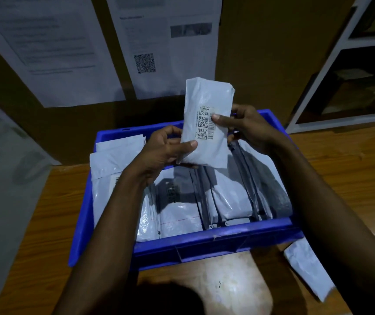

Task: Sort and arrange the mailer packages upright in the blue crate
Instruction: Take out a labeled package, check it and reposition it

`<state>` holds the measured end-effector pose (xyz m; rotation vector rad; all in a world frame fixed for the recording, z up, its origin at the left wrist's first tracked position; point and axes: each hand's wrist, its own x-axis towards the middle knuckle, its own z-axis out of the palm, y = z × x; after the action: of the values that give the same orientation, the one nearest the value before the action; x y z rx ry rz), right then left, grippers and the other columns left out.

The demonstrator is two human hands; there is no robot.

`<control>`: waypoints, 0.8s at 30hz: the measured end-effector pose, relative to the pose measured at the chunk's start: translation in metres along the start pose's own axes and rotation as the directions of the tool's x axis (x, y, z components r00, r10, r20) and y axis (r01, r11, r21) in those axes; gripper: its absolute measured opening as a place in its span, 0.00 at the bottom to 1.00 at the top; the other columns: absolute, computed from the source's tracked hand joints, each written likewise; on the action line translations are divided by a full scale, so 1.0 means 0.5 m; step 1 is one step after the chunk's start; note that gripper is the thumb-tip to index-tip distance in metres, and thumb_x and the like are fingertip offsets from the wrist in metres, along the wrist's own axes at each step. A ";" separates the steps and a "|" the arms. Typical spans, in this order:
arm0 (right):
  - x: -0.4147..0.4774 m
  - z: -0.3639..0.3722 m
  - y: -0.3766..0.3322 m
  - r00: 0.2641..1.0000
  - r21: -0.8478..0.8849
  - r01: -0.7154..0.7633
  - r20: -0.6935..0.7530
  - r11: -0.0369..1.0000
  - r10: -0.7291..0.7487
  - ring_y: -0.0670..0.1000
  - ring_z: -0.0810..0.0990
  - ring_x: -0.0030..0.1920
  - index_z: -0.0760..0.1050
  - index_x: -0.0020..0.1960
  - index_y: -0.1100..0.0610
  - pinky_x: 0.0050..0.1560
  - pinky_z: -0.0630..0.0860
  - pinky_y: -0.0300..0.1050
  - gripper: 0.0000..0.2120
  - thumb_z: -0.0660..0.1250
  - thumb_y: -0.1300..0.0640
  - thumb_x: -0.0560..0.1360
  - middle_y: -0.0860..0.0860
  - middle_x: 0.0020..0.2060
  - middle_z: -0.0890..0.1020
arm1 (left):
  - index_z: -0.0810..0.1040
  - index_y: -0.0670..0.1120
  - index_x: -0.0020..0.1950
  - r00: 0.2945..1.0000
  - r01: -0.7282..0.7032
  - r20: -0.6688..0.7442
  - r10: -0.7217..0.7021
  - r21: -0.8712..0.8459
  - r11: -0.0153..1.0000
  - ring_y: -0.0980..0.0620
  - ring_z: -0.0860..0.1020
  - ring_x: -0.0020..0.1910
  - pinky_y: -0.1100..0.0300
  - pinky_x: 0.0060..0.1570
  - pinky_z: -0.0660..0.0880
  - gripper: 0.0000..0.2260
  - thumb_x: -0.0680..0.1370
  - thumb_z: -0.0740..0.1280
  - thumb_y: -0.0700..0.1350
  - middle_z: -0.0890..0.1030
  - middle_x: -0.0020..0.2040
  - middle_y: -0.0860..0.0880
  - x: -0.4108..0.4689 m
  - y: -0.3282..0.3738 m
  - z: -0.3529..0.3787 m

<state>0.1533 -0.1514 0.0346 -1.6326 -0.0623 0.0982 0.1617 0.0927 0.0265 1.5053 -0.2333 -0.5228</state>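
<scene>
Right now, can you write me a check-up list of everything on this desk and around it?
Surface: brown wooden table, carrying the crate.
Job's things: blue plastic crate packed with grey-white plastic mailers, several on edge; labelled white plastic mailer held upright above it.
Clutter: loose white mailer outside the crate's near right corner.
Grippers: left hand and right hand both pinch the held mailer.
Cables: nothing seen.
Surroundings: printed paper sheets on the wall; white shelf frame at right.
</scene>
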 end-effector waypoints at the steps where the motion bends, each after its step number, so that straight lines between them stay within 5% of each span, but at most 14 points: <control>1: 0.000 0.003 0.002 1.000 -0.002 -0.005 0.013 1.000 0.005 0.51 0.82 0.40 0.81 0.60 0.57 0.32 0.78 0.38 0.12 0.72 0.55 0.78 0.59 0.54 0.87 | 0.75 0.35 0.65 1.000 -0.002 -0.020 0.003 0.037 0.999 0.40 0.85 0.56 0.46 0.53 0.83 0.19 0.76 0.74 0.39 0.86 0.56 0.43 0.002 -0.002 0.000; 4: -0.002 0.005 0.004 0.998 -0.029 -0.007 0.063 1.000 0.009 0.55 0.82 0.44 0.81 0.62 0.57 0.34 0.77 0.39 0.18 0.73 0.52 0.74 0.59 0.55 0.86 | 0.79 0.38 0.61 0.994 -0.039 -0.103 0.039 -0.001 0.999 0.47 0.86 0.48 0.51 0.52 0.83 0.15 0.78 0.73 0.46 0.86 0.54 0.43 0.009 -0.002 0.001; 8: -0.007 0.008 0.005 0.984 -0.121 -0.034 0.168 0.992 0.054 0.55 0.87 0.52 0.80 0.62 0.55 0.40 0.80 0.42 0.15 0.72 0.54 0.76 0.53 0.55 0.87 | 0.83 0.43 0.53 0.951 -0.143 -0.290 0.106 -0.111 0.983 0.54 0.81 0.35 0.57 0.39 0.80 0.08 0.79 0.72 0.47 0.85 0.40 0.49 0.017 0.000 -0.002; 14: -0.006 0.016 0.006 0.977 -0.153 -0.033 0.201 0.988 0.064 0.61 0.84 0.58 0.80 0.63 0.55 0.47 0.78 0.48 0.16 0.72 0.54 0.77 0.53 0.56 0.87 | 0.82 0.42 0.48 0.892 -0.216 -0.419 0.169 -0.068 0.974 0.54 0.81 0.35 0.59 0.34 0.79 0.01 0.78 0.72 0.38 0.84 0.38 0.50 0.020 -0.005 -0.016; 18: -0.001 0.028 0.016 0.982 -0.123 0.004 0.188 0.992 0.019 0.71 0.81 0.59 0.81 0.64 0.57 0.53 0.75 0.57 0.22 0.75 0.48 0.74 0.65 0.57 0.84 | 0.83 0.44 0.44 0.861 -0.243 -0.472 0.192 -0.050 0.969 0.51 0.79 0.36 0.58 0.34 0.78 0.04 0.78 0.72 0.37 0.83 0.37 0.49 0.025 -0.006 -0.028; 21: 0.003 0.035 0.018 0.984 -0.167 0.040 0.177 0.985 -0.010 0.60 0.83 0.48 0.81 0.63 0.58 0.39 0.77 0.42 0.24 0.77 0.46 0.73 0.71 0.55 0.82 | 0.82 0.44 0.43 0.853 -0.243 -0.485 0.194 -0.040 0.969 0.54 0.78 0.32 0.60 0.31 0.77 0.05 0.78 0.71 0.37 0.82 0.35 0.50 0.026 -0.004 -0.033; 24: 0.000 0.040 0.014 0.986 -0.201 0.017 0.165 0.979 0.016 0.46 0.85 0.42 0.80 0.65 0.61 0.33 0.75 0.34 0.16 0.73 0.58 0.78 0.56 0.48 0.88 | 0.82 0.43 0.46 0.852 -0.244 -0.471 0.228 0.029 0.969 0.52 0.80 0.32 0.59 0.32 0.79 0.02 0.78 0.72 0.38 0.83 0.36 0.48 0.023 -0.005 -0.038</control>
<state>0.1512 -0.1322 0.0264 -1.8250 -0.2064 0.2342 0.1799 0.1045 0.0208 1.4995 -0.0246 0.0476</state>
